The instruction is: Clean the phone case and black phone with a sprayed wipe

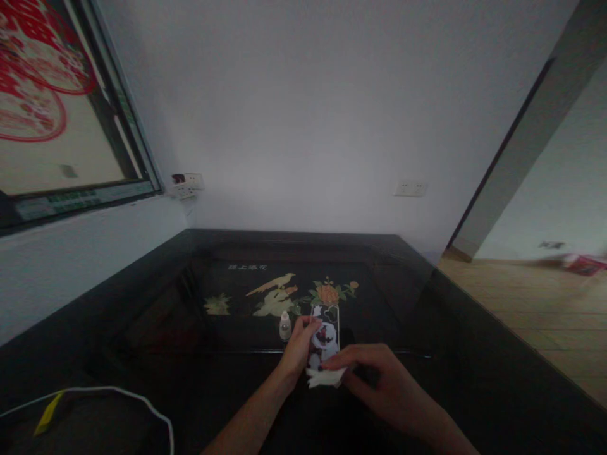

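A phone case with a printed picture lies on the dark table. My left hand grips the case's left edge with curled fingers. My right hand pinches a white tissue and presses it against the near end of the case. A small clear bottle with a white cap stands upright just left of my left hand, apart from it.
The table top carries an inlaid bird-and-flower picture. A dark bag with a white edge lies at the near left. A framed window is at the left, wall sockets behind, tiled floor to the right.
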### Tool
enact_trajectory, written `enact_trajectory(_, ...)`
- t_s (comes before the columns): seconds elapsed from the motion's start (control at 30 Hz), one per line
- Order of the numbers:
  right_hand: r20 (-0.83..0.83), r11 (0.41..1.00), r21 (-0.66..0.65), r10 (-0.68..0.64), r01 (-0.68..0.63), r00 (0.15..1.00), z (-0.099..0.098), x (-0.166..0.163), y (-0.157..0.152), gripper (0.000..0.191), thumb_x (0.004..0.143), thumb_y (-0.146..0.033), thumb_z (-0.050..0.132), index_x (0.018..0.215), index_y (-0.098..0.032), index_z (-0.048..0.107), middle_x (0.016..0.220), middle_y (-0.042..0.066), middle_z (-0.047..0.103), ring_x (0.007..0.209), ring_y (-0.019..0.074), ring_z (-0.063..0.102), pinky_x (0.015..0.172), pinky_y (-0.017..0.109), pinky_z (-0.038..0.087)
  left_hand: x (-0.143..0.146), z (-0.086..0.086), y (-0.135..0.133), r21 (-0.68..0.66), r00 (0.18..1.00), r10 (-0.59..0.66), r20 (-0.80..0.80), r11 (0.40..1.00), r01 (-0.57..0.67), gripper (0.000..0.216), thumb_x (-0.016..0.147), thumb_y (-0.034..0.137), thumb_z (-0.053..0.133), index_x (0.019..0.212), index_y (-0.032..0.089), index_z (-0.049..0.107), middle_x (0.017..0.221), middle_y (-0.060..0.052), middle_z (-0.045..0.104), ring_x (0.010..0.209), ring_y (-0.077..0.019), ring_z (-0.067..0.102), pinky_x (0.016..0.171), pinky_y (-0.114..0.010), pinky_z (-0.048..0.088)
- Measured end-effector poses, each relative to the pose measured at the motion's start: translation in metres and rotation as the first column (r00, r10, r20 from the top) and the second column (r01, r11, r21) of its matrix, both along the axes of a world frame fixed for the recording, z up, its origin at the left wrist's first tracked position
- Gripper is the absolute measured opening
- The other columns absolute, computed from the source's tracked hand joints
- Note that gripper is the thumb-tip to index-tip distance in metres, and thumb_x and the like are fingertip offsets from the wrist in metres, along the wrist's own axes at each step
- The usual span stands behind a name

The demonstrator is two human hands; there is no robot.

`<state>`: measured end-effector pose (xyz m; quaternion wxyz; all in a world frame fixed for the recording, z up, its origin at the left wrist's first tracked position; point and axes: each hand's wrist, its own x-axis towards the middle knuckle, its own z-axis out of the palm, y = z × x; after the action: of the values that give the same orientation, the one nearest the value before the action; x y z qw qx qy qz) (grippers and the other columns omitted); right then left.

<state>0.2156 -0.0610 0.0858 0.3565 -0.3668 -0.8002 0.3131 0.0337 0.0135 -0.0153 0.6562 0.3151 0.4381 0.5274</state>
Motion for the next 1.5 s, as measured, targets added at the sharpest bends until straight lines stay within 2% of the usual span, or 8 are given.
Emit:
enact_trajectory(0.13,-0.276,0.982,-0.026,-0.189,0.189,0.942,-0.019,0.005,0.048,0.02,0.091,-0.034,0.07,0.102,-0.02,0.08,0.105,0.01,0.08,0.096,0.0259,0.077,0.089,0.037,0.063,-0.003,0.005,-0.005,-0.019,0.998,-0.039,-0.052,0.999,0.038,0.052,0.068,0.05,0.081,0.104,0.02,0.058,0.073,0.003,0.062,0.06,-0.0135,0.059,0.054,-0.022,0.043)
enact_trajectory(0.23,-0.516,0.865,-0.033,-0.444,0.501,0.732,-0.047,0.002,0.077,0.025,0.088,-0.039,0.073,0.098,-0.018,0.078,0.101,0.011,0.08,0.092,0.0265,0.077,0.088,0.039,0.063,-0.003,0.012,-0.01,0.006,0.997,-0.062,-0.055,0.998,0.062,0.049,0.069,0.049,0.084,0.101,0.018,0.063,0.075,0.001,0.064,0.063,-0.0121,0.059,0.056,-0.021,0.043)
enact_trajectory(0.33,-0.565,0.801,-0.045,-0.513,0.597,0.646,-0.068,-0.004,0.084,0.027,0.088,-0.039,0.073,0.101,-0.017,0.077,0.102,0.011,0.08,0.092,0.0266,0.077,0.09,0.041,0.063,-0.002,0.02,-0.015,0.064,0.999,-0.041,-0.014,0.997,0.042,0.049,0.066,0.043,0.089,0.101,0.017,0.066,0.079,0.0,0.065,0.066,-0.0107,0.06,0.059,-0.019,0.044)
enact_trajectory(0.53,-0.462,0.79,0.027,-0.533,0.612,0.709,-0.074,-0.003,0.079,0.024,0.092,-0.037,0.067,0.105,-0.019,0.077,0.105,0.01,0.079,0.096,0.0263,0.075,0.09,0.041,0.061,-0.003,0.027,-0.021,-0.034,0.943,-0.201,0.264,0.975,0.218,0.049,0.078,0.052,0.072,0.113,0.018,0.062,0.068,0.005,0.058,0.043,-0.0098,0.047,0.036,-0.02,0.032)
enact_trajectory(0.67,-0.425,0.774,0.078,-0.545,0.629,0.723,-0.074,0.0,0.081,0.025,0.095,-0.036,0.064,0.107,-0.019,0.077,0.107,0.01,0.079,0.097,0.0269,0.075,0.09,0.042,0.06,-0.005,0.032,-0.025,-0.096,0.89,-0.214,0.402,0.957,0.274,0.035,0.091,0.039,0.06,0.112,0.012,0.066,0.093,-0.008,0.071,0.075,-0.0186,0.069,0.061,-0.029,0.056)
enact_trajectory(0.83,-0.34,0.807,0.186,-0.483,0.561,0.807,-0.076,-0.003,0.077,0.024,0.098,-0.031,0.06,0.113,-0.023,0.077,0.113,0.008,0.079,0.102,0.0269,0.075,0.095,0.042,0.059,-0.006,0.039,-0.027,-0.122,0.847,-0.239,0.475,0.935,0.333,0.042,0.098,0.04,0.05,0.115,0.007,0.069,0.108,-0.018,0.075,0.091,-0.026,0.073,0.079,-0.039,0.058)
enact_trajectory(1.1,-0.26,0.842,0.267,-0.405,0.468,0.877,-0.081,-0.008,0.074,0.03,0.1,-0.024,0.055,0.123,-0.025,0.074,0.121,0.008,0.077,0.113,0.0266,0.073,0.1,0.044,0.059,-0.004,0.04,-0.025,-0.145,0.821,-0.24,0.518,0.921,0.361,0.056,0.1,0.056,0.047,0.116,0.007,0.069,0.098,-0.017,0.077,0.086,-0.0252,0.074,0.083,-0.04,0.058)
enact_trajectory(1.5,-0.161,0.862,0.458,-0.158,0.216,0.974,-0.072,-0.016,0.063,0.034,0.097,-0.015,0.059,0.125,-0.028,0.073,0.119,0.006,0.077,0.112,0.0221,0.073,0.1,0.039,0.059,-0.003,0.034,-0.02,-0.11,0.82,-0.156,0.551,0.96,0.256,0.045,0.102,0.044,0.047,0.106,0.007,0.072,0.081,-0.011,0.076,0.065,-0.0185,0.071,0.065,-0.028,0.056)
